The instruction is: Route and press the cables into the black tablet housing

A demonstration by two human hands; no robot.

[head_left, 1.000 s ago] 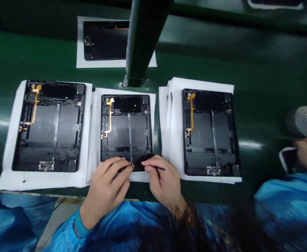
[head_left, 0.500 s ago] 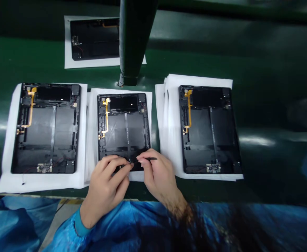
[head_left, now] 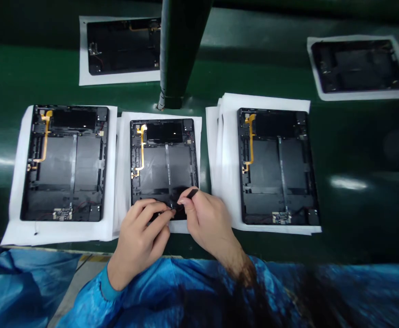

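An opened black tablet housing (head_left: pixel 151 177) lies on white foam sheets in the middle, with an orange flex cable at its left and a dark ribbon cable (head_left: pixel 168 171) down its centre. My left hand (head_left: pixel 141 237) bends over its lower edge, fingers gripping it and fingertips pressed by the ribbon's lower end. They largely hide the small circuit board there. From the right, my right hand (head_left: pixel 209 223) pinches a slim black tool (head_left: pixel 193 193) close to those fingertips. The working tip is hidden, and its exact kind is unclear.
Similar opened housings lie on foam to the left (head_left: pixel 59 177) and right (head_left: pixel 268 182). Farther back are another housing (head_left: pixel 120 50) at left and one (head_left: pixel 360 66) at right. A dark green post (head_left: pixel 186 50) rises behind the middle housing. A blue-clothed person (head_left: pixel 25 287) is at lower left.
The black tool has tilted more upright in my right hand. My left hand stays at the tablet's lower edge. The view has shifted, bringing the back-right housing into sight.
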